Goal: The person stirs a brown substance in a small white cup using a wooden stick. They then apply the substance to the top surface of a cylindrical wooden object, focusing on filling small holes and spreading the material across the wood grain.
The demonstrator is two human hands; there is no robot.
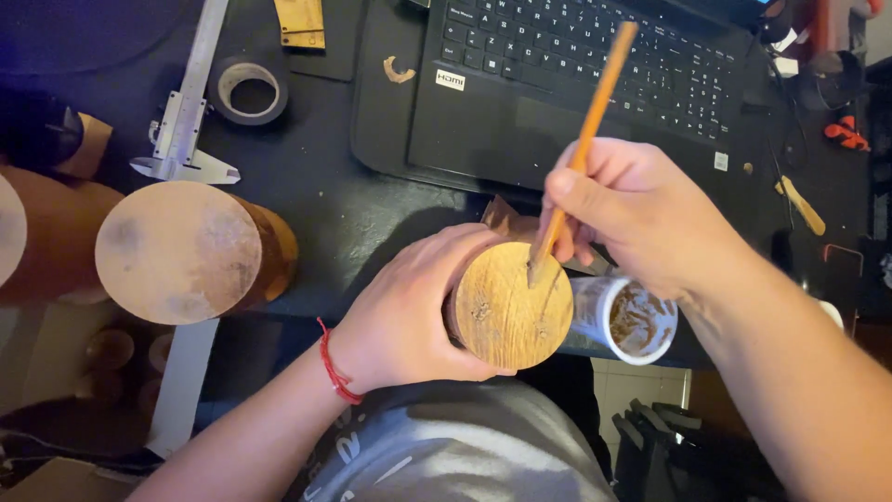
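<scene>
Overall scene: seen from above, a dark desk [353, 214] fills the upper frame, with two bare hands at work in the centre.
Laptop: a black laptop [576, 84] lies open at the upper centre and right, keyboard facing the viewer.
Large discs: a round wooden block [181, 251] with a pale, worn top face stands at the left centre; the edge of a second block [9, 242] shows at the far left edge.
Shirt: grey cloth [446, 446] fills the lower centre.
Right hand: the right hand [641, 214], right of centre, has its fingers pinched shut around an orange pencil [585, 139]; the pencil slants up toward the upper right, and its tip touches the top face of a log.
Left hand: the left hand [409, 316], lower centre, is wrapped tightly around the side of the log; a red cord [333, 367] circles its wrist.
Log: a small round log [511, 307] stands on end at the centre, just below the laptop, its grained face up, held between both hands.
Cup: a white cup [632, 321] lies tilted just right of the log, brown inside.
Caliper: a metal caliper [186, 112] lies at the upper left.
Tape: a tape roll [247, 90] sits just right of the caliper.
</scene>
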